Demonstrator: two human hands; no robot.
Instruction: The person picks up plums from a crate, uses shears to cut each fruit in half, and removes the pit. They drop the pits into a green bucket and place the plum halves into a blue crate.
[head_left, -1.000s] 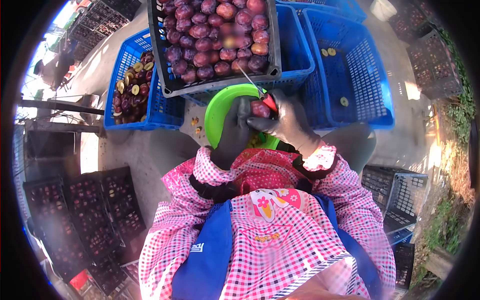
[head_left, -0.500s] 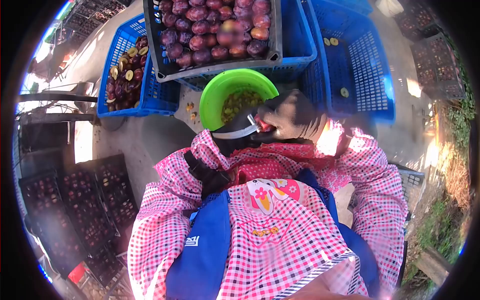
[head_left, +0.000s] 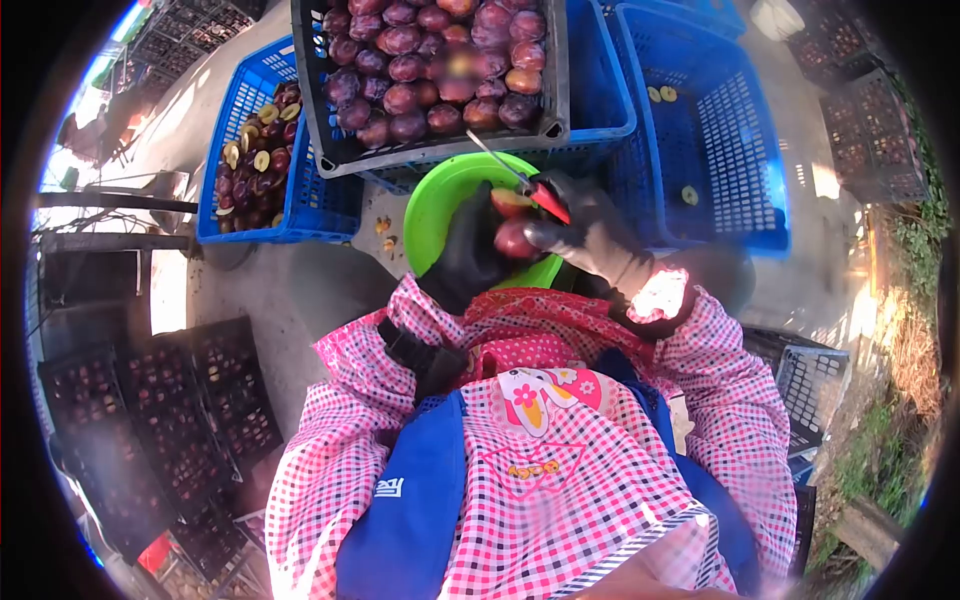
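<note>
My right hand (head_left: 595,235), in a dark glove, grips a red-handled knife (head_left: 548,200) whose thin blade points up and left toward the crate. A cut plum half (head_left: 512,202) with pale flesh showing is held in my left hand (head_left: 468,250), gloved in black. Just below it, a dark red plum piece (head_left: 515,241) lies between both hands, touched by the right thumb. Under the hands stands a bright green bucket (head_left: 425,205), its contents now mostly hidden. Beyond it, a black crate (head_left: 345,165) full of whole purple plums (head_left: 405,68) rests on a blue crate.
At the left, a blue crate (head_left: 325,205) holds plum halves. Another blue crate (head_left: 715,225) at the right has a few halves in it. Small scraps (head_left: 383,228) lie on the floor beside the bucket. Stacked dark crates (head_left: 160,400) of fruit stand at the far left.
Both hands have come up over the bucket, and the knife now points up toward the plum crate. The plum now shows as a cut half and another piece between the hands.
</note>
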